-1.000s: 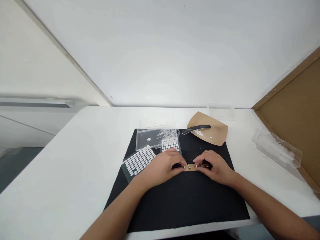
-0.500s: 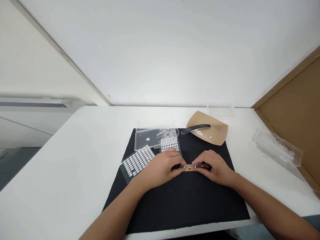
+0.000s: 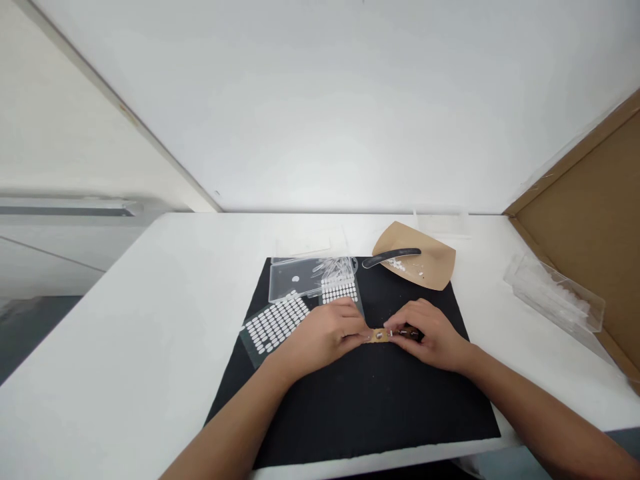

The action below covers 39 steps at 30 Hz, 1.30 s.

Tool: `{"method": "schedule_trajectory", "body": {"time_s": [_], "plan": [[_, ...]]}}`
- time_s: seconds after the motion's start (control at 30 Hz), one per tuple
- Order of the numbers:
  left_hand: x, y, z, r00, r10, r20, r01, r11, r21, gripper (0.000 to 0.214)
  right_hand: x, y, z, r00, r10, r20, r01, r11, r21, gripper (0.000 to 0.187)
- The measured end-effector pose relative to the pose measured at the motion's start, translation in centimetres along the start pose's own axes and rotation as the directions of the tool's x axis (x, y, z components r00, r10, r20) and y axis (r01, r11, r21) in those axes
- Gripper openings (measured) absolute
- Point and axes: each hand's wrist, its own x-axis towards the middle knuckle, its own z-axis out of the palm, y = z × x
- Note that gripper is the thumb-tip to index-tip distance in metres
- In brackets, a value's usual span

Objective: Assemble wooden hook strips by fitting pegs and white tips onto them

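A small tan strip (image 3: 379, 336) with tiny pale pieces on it lies on a black mat (image 3: 360, 400). My left hand (image 3: 325, 333) pinches the strip's left end, fingers curled. My right hand (image 3: 430, 333) presses its right end with thumb and fingertips closed on it. The strip's ends are hidden under my fingers.
Sheets of white oval stickers (image 3: 274, 323) and a clear plastic case (image 3: 305, 277) lie left of my hands. A brown paper piece (image 3: 430, 267) with a dark file (image 3: 393, 257) and white bits sits behind. A clear box (image 3: 555, 297) rests beside a cardboard panel (image 3: 590, 227).
My left fingers have slid a little to the right along the strip, covering more of its left end. The right hand has hardly moved.
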Motion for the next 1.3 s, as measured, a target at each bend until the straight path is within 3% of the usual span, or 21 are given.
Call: {"method": "schedule_trajectory", "body": {"time_s": [0.27, 0.63, 1.0, 1.3], "plan": [[0.03, 0.2, -0.03, 1.0, 0.008, 0.007, -0.008, 1.0, 0.003, 0.023, 0.2, 0.05, -0.04, 0.995, -0.099, -0.012, 0.098, 0.994, -0.04, 0.021], [0.24, 0.77, -0.19, 0.989, -0.148, 0.03, 0.148, 0.989, -0.022, 0.007, 0.15, -0.04, -0.16, 0.99, -0.14, 0.015, 0.141, 0.985, -0.098, 0.016], [0.37, 0.48, -0.1, 1.0, -0.005, 0.018, 0.005, 1.0, -0.001, 0.016, 0.28, -0.32, 0.03, 0.982, -0.18, -0.055, 0.176, 0.981, -0.077, 0.014], [0.17, 0.21, -0.09, 0.999, 0.048, -0.02, -0.048, 0.999, -0.023, 0.016, -0.46, 0.41, -0.82, 0.993, -0.111, -0.028, 0.109, 0.993, -0.041, 0.027]]}}
